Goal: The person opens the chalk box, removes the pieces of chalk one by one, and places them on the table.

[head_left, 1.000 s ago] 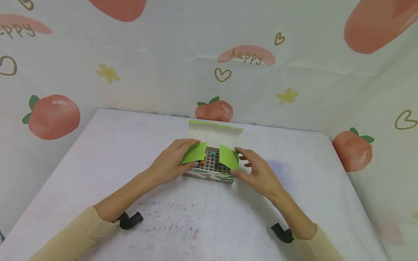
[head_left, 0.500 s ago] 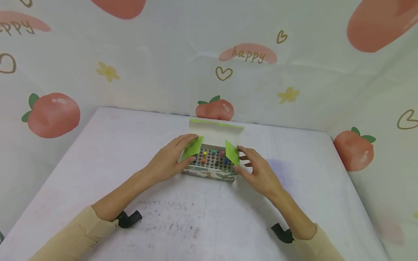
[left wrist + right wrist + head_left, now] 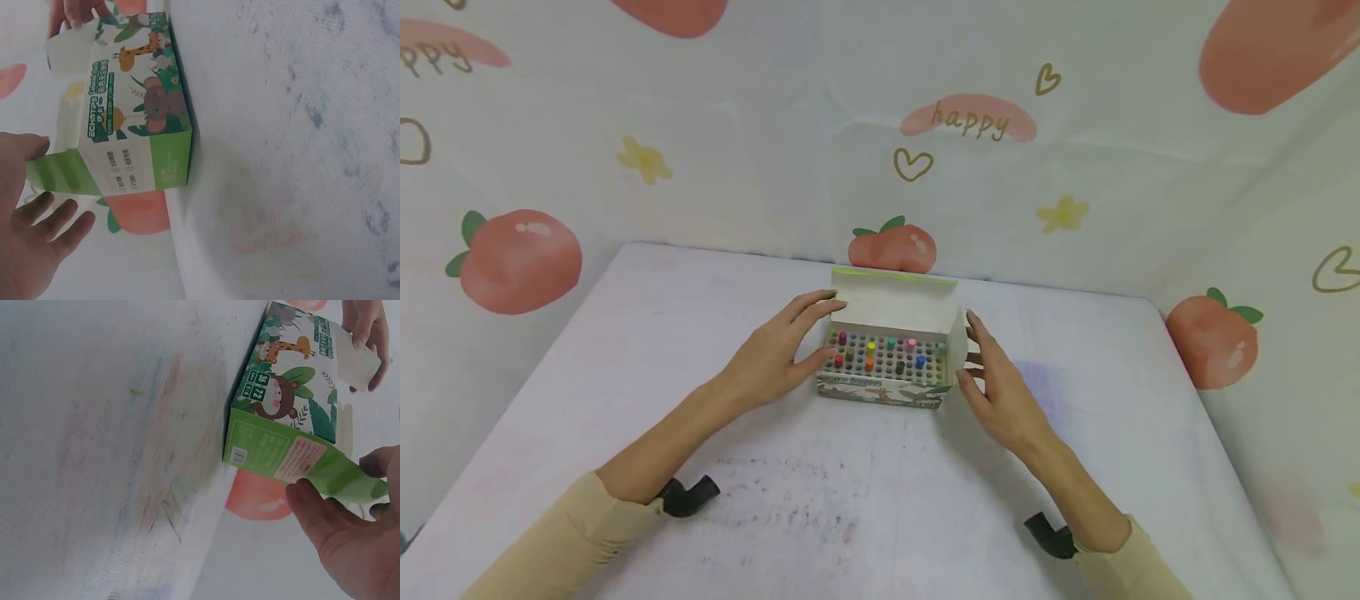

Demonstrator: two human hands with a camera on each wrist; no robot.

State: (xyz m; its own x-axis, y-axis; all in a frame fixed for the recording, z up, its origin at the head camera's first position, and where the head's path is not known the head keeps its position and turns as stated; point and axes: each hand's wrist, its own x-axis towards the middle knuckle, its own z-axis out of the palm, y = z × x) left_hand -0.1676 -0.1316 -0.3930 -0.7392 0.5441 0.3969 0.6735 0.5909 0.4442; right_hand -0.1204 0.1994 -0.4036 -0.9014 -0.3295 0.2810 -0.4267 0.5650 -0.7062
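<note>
Carton box: set on the tabletop (image 3: 940,517) ahead of the person, its printed wall (image 3: 880,392) turned to 6 o'clock.
Lid panel: tipped back at the box's 12 o'clock (image 3: 895,302).
Coloured sticks: seated upright in a grid of holes inside the box (image 3: 871,348).
Left hand: placed at 9 o'clock (image 3: 767,358), fingers loosely spread about the left flap (image 3: 62,174); no firm pinch is shown.
Right hand: placed at 3 o'clock (image 3: 1011,404), fingers likewise loose about the raised right flap (image 3: 957,348).
Gap: the hands are held apart, with the box between them.
Handling: the card is judged light, thin and smooth; flaps and lid panel are likely creased or torn if forced, and sticks may be loosened by tilting.
Hold: the lower walls at 9 and 3 o'clock, below the folds, are best taken.
Far edge: little depth is left at 12 o'clock, where the backdrop (image 3: 760,200) hangs.
Room: the broadest stretch is offered at 6 o'clock, with more at 9 and 3 beyond the hands.
</note>
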